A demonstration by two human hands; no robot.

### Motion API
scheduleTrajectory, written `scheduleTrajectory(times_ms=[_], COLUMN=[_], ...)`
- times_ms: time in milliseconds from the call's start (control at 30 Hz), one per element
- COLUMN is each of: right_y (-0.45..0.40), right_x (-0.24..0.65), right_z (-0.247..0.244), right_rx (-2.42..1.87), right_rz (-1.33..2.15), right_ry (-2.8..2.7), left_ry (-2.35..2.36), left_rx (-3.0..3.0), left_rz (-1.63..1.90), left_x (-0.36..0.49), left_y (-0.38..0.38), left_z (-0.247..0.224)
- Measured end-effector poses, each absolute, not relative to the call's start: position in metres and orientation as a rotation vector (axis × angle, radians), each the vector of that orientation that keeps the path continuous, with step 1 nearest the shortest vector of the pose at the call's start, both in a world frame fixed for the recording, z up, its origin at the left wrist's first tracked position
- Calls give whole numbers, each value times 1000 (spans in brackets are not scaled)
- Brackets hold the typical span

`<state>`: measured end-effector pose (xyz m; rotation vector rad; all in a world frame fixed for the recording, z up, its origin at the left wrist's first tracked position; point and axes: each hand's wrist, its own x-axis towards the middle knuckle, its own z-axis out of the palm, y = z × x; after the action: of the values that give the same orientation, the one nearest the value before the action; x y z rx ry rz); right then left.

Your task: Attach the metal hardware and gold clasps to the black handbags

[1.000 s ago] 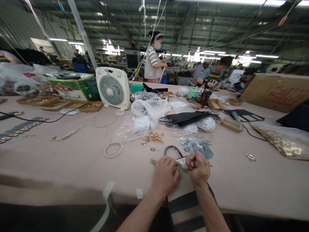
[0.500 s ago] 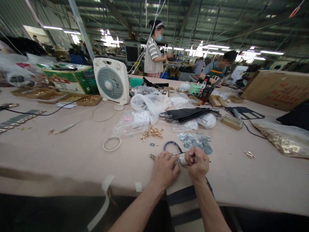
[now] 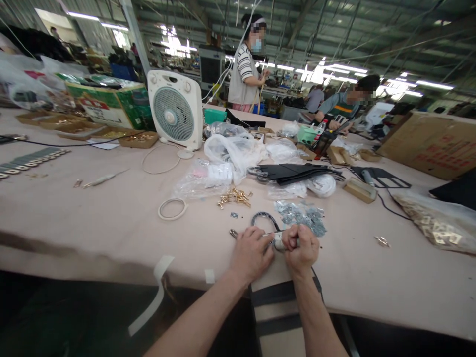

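My left hand (image 3: 251, 252) lies over the top end of a beige bag piece with black bands (image 3: 277, 292), its fingers bent and pressing down. A black looped handle (image 3: 265, 216) curves out beyond the fingers. The metal end of a small part (image 3: 233, 233) pokes out left of them. My right hand (image 3: 303, 249) is closed in a fist beside it, round a tool with a white-wrapped part (image 3: 278, 241); the fist hides the rest. Just beyond the hands lie grey metal plates (image 3: 303, 216), gold-coloured fittings (image 3: 235, 197) and one loose plate (image 3: 234, 214).
A tape roll (image 3: 172, 209) and a pointed tool with a pale handle (image 3: 100, 180) lie to the left. Behind are a box fan (image 3: 175, 111), plastic bags (image 3: 238, 153) and black pieces (image 3: 297, 173). A carton (image 3: 431, 144) stands right. Two co-workers are across the table.
The view has tilted and shifted slightly, so the table sits a little higher in front of me. Both hands keep nearly the same place and grip on the piece.
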<state>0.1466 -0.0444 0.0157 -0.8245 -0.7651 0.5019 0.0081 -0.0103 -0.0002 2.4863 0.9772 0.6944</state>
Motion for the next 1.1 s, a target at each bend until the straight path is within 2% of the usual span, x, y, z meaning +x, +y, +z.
scheduleTrajectory(times_ms=[467, 833, 933, 1100], right_y=[-39, -17, -15, -24], right_x=[142, 136, 140, 167], right_z=[12, 18, 26, 43], right_rx=[-876, -1231, -1252, -1064], right_rz=[464, 417, 505, 488], right_ry=[-884, -1016, -1037, -688], left_ry=[981, 984, 998, 999], left_rx=[2466, 2490, 2503, 2500], left_rz=[719, 724, 711, 701], left_x=[8, 6, 5, 3], left_y=[-10, -11, -13, -15], left_z=[-2, 3, 4, 3])
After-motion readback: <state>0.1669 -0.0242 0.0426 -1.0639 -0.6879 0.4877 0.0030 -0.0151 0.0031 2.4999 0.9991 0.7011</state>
